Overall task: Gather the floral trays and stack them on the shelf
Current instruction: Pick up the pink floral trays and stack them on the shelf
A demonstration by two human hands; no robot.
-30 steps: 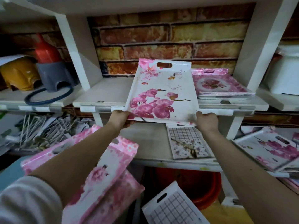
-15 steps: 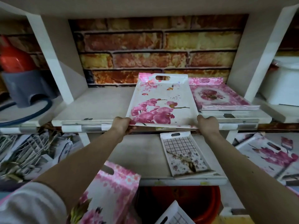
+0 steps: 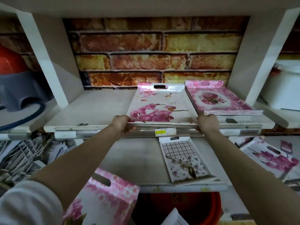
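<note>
With both hands, left (image 3: 122, 123) and right (image 3: 207, 123), closed on the near corners of the white plastic tray with pink orchids (image 3: 159, 105), at frame centre on the shelf (image 3: 90, 109), push it straight back beside the pink floral tray stack (image 3: 219, 99).

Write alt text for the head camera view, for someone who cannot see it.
Two bare hands, left hand and right hand, hold the near edge of a white orchid tray lying on a shelf, beside a stack of pink floral trays. A checked tray lies on the shelf below.
</note>
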